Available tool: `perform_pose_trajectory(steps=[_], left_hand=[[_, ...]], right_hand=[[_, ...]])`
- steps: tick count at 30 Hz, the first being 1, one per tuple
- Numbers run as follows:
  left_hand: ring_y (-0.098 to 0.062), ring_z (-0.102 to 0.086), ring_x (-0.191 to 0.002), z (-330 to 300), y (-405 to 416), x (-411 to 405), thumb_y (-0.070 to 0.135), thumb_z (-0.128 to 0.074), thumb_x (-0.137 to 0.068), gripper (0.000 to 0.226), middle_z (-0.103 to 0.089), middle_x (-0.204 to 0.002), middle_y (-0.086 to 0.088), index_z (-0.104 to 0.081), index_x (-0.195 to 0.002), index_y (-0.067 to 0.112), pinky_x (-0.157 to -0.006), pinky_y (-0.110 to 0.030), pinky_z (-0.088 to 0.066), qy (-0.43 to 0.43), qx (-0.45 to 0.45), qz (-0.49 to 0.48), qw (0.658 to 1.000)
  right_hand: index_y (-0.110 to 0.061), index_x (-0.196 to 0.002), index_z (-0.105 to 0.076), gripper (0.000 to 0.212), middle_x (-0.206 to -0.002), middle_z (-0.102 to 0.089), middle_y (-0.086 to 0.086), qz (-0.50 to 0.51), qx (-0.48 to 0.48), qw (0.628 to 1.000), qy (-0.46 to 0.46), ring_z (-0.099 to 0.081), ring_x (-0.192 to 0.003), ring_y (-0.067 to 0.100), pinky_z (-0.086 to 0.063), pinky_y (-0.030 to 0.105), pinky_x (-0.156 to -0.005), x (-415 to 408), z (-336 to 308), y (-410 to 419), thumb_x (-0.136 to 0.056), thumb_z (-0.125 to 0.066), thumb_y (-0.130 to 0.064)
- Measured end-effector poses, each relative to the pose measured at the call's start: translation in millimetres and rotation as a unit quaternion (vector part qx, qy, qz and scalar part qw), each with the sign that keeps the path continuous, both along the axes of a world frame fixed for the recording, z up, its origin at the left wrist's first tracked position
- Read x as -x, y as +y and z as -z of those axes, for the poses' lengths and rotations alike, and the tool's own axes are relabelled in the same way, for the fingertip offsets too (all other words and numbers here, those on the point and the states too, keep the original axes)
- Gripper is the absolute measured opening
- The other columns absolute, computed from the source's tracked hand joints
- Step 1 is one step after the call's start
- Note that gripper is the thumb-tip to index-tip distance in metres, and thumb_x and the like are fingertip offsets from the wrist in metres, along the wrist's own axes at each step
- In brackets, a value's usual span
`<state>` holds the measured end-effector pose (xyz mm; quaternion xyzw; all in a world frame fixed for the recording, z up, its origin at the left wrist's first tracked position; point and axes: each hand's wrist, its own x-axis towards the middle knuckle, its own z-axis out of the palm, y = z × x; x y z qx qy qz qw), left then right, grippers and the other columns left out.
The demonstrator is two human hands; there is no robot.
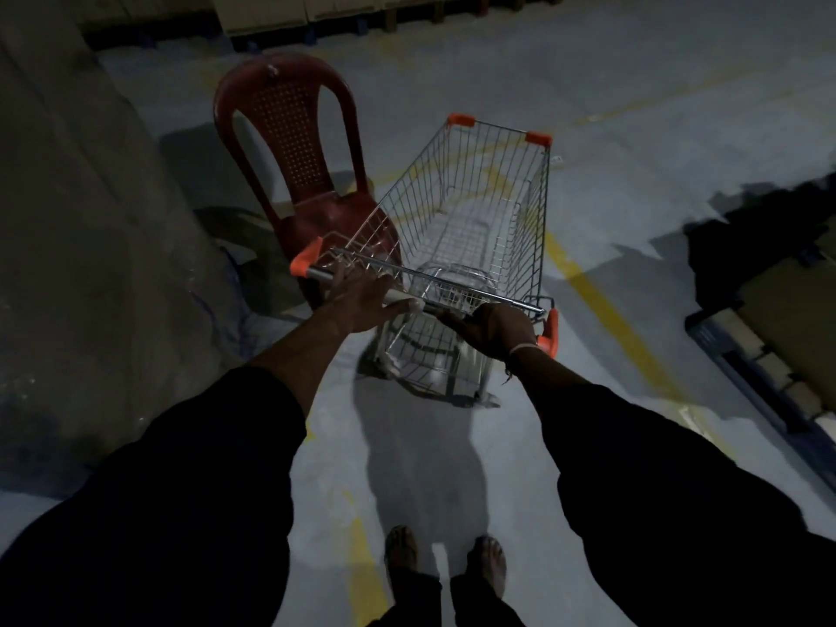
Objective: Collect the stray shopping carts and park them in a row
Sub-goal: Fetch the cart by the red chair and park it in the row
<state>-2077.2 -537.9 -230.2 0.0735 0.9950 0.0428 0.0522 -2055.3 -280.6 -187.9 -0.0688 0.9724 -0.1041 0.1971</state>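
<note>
**Cart by the red chair, both hands on the handle**

While the light down here is pretty dim, you can still make out the cart (470,228) fine: wire basket, orange corner caps, sitting on the grey floor (633,83) right across a painted yellow line (606,305). Its left side is just beside a red plastic chair (289,142), and the near left corner of the basket overlaps the chair's seat from this angle, so I can't tell if they're actually touching.

Left hand (362,305) is on the left half of the handle (407,300), fingers laid over the bar and curled down round it. Right hand (497,330) is on the right half, close to the orange end cap, and it looks wrapped round the bar too, though it's in shadow so the fingers are hard to read. There's a thin band on that wrist. Both sleeves are dark.

Person's feet (445,565) are at the bottom edge of the floor, straight behind the cart, with their shadow stretching up to its wheels.

Over at the right edge there's a pallet (746,368) with boxes on it, and more pale boxes (289,11) along the far edge. Big concrete pillar (68,219) on the left.
</note>
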Motion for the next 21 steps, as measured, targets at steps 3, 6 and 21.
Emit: perform_pose_trajectory(steps=[3, 6, 21], left_hand=[[-0.028, -0.067, -0.085, -11, 6, -6, 0.098, -0.036, -0.078, 0.069, -0.051, -0.066, 0.010, -0.040, -0.065, 0.030, -0.092, -0.048, -0.046, -0.041, -0.045, 0.020, 0.998], [-0.020, -0.063, -0.070, -17, 15, -21, 0.093, -0.044, -0.080, 0.064, -0.055, -0.063, 0.006, -0.044, -0.063, 0.032, -0.071, -0.034, -0.044, -0.054, -0.064, 0.037, 0.996], [-0.019, -0.057, -0.082, -13, 46, -140, 0.097, -0.036, -0.078, 0.073, -0.061, -0.079, 0.003, -0.048, -0.069, 0.025, -0.079, -0.033, -0.038, -0.059, -0.017, 0.014, 0.998]], right_hand=[[-0.015, -0.075, -0.066, 0.082, -0.076, -0.062, 0.007, 0.002, -0.019, 1.000, 0.007, -0.067, -0.084, 0.029, -0.052, 0.041, -0.091, -2, 10, 9, -0.090, -0.035, -0.089], [-0.020, -0.061, -0.044, 0.081, -0.068, -0.052, 0.005, 0.000, -0.028, 1.000, 0.014, -0.060, -0.077, 0.029, -0.049, 0.040, -0.083, -14, 11, 16, -0.081, -0.029, -0.098], [-0.019, -0.060, -0.049, 0.085, -0.064, -0.052, 0.002, -0.029, -0.058, 0.997, 0.038, -0.069, -0.083, 0.030, -0.055, 0.042, -0.082, -117, 18, 45, -0.080, -0.030, -0.099]])
